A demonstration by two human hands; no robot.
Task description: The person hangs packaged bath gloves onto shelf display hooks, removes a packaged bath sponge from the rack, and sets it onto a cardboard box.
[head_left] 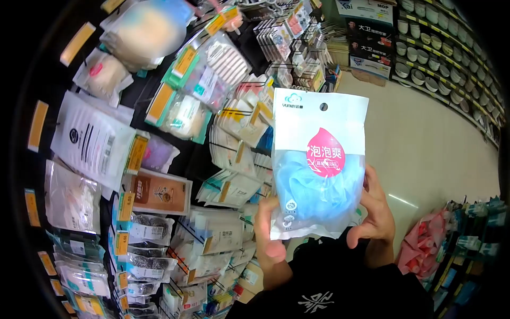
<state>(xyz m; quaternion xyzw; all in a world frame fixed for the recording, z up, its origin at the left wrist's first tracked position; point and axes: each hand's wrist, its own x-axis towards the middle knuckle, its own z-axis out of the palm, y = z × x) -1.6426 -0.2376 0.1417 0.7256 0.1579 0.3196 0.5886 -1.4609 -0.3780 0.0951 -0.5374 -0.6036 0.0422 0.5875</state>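
A packaged blue mesh bath puff (319, 186) faces me upright, in a bag with a white top, a round hang hole and a pink drop-shaped label. My left hand (272, 239) grips the bag's lower left edge, its thumb in front. On the right side, my right hand (374, 212) holds the bag's edge, with fingers partly behind it and the thumb low beside the bottom corner.
Hooks with hanging packets (95, 138) and orange price tags fill the rack at left. Cups and bowls (425, 58) line shelves at upper right, beside stacked boxes (369, 45). Pink packages (425, 244) hang at lower right. Pale floor (419, 143) shows between.
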